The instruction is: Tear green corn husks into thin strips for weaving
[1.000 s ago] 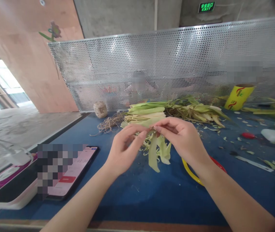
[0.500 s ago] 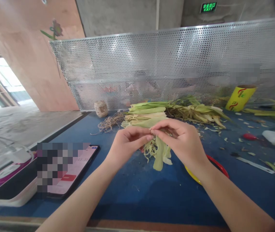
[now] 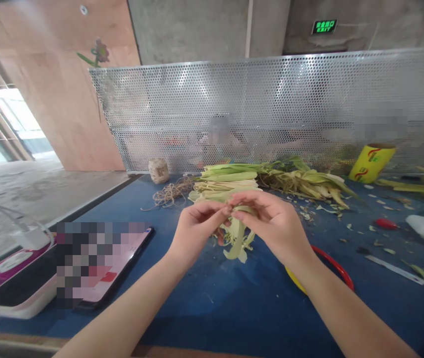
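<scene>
Pale green corn husk strips (image 3: 237, 241) with frayed, curled ends hang below my two hands, above the blue table. My left hand (image 3: 199, 226) pinches the upper part of the husk between thumb and fingers. Close against it, my right hand (image 3: 271, 214) has its thumb and fingers closed on the same husk, where a strip bends over. The exact grip is partly hidden by the fingers. Just beyond the hands lies a stack of flat husks (image 3: 230, 172), with a bundle of drier husks (image 3: 308, 183) to its right. Loose brown twine (image 3: 174, 191) lies left of the stack.
Phones (image 3: 122, 268) and a white charger (image 3: 33, 237) lie at left. A twine spool (image 3: 158, 170) and a yellow tube (image 3: 372, 163) stand before a perforated metal screen (image 3: 152, 99). A red-and-yellow ring (image 3: 333, 263), a thin blade (image 3: 398, 269) and husk scraps lie at right.
The hanging husk strip has turned and bent over near my right thumb, and its end now hangs further left. Both hands keep their pinch. The view has tilted slightly upward.
</scene>
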The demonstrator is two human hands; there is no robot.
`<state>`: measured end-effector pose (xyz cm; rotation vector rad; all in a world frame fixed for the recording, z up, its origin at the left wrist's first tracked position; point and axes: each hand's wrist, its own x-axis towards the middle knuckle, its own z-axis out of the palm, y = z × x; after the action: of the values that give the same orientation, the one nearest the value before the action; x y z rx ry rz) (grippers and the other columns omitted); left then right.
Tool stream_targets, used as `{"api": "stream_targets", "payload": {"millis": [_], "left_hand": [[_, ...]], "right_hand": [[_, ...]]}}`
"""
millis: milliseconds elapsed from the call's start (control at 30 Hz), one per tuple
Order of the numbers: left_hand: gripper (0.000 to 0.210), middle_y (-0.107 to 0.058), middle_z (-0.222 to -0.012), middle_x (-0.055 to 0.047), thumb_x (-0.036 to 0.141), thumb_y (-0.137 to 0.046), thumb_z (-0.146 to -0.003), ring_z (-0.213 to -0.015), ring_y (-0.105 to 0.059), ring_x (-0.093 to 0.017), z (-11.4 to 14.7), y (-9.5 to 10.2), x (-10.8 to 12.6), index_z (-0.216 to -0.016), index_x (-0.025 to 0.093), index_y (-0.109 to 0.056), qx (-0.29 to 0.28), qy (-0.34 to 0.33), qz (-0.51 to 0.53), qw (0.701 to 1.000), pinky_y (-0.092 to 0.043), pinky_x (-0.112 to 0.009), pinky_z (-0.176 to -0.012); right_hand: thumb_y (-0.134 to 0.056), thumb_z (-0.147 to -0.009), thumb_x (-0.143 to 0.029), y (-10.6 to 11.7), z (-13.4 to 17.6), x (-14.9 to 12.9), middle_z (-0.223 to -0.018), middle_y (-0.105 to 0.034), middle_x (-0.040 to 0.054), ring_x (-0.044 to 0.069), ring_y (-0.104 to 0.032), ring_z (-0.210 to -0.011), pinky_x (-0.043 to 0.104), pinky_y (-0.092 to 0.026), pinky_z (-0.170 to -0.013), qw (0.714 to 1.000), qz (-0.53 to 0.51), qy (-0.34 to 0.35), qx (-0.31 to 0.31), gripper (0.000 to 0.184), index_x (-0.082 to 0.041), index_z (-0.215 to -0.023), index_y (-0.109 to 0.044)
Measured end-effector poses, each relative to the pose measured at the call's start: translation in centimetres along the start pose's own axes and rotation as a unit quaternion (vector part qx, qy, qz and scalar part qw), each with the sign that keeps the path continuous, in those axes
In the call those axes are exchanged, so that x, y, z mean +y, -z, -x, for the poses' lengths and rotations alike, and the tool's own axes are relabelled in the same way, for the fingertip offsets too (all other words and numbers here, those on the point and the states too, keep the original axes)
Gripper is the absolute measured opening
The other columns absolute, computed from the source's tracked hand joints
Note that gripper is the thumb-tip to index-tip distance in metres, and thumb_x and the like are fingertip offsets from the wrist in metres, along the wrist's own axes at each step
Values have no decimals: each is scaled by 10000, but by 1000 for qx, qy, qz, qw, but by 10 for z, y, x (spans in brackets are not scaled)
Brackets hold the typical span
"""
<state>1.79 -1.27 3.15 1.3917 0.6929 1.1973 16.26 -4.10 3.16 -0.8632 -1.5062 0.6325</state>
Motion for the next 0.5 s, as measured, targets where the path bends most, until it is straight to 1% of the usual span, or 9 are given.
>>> {"api": "stream_targets", "payload": {"millis": [33,100,167,233,300,367,500], "left_hand": [[135,-575,-532,28,266,-668,-673,-382,-482,-57,0,0,0,-683,133,-645,5,4,0,1000,-425,-171,-333],[143,-573,-546,31,269,-667,-671,-376,-482,-54,0,0,0,-687,133,-628,18,16,4,1000,-428,-173,-330],[151,-566,-547,34,274,-668,-666,-388,-489,-59,0,0,0,-682,136,-606,27,26,19,999,-425,-171,-328],[159,-565,-545,36,283,-663,-668,-400,-496,-65,0,-1,0,-686,143,-589,25,30,36,999,-425,-173,-331],[164,-572,-554,33,294,-654,-675,-401,-498,-68,0,-1,-1,-692,146,-584,17,26,40,999,-435,-182,-345],[177,-582,-576,26,309,-644,-683,-396,-497,-67,-1,-1,-2,-696,142,-588,17,24,30,999,-440,-192,-354],[193,-573,-593,23,323,-638,-689,-411,-495,-67,-3,0,-6,-687,136,-590,31,40,19,999,-434,-194,-373]], "right_hand": [[-619,-725,-229,-1,0,2,-930,-657,42,167,-619,-866,297,-526,-741,1000,10,5,-4,170,-203,-893,-619],[-634,-711,-226,-2,0,5,-959,-649,38,173,-608,-896,308,-516,-770,997,67,41,-11,193,-216,-904,-619],[-634,-710,-191,-4,0,7,-977,-642,32,168,-593,-922,307,-495,-810,984,143,104,-8,214,-226,-921,-619],[-606,-732,-151,-6,1,10,-965,-641,33,156,-590,-918,285,-485,-819,969,187,160,10,202,-222,-921,-620],[-571,-759,-134,-8,1,12,-914,-649,36,143,-603,-870,258,-494,-786,962,194,187,42,166,-212,-896,-624],[-564,-768,-138,-10,1,14,-863,-655,38,140,-612,-814,248,-501,-745,957,201,198,71,129,-207,-855,-631],[-566,-766,-129,-14,2,18,-810,-661,39,142,-612,-754,260,-503,-705,940,231,233,94,119,-206,-815,-642]]}}
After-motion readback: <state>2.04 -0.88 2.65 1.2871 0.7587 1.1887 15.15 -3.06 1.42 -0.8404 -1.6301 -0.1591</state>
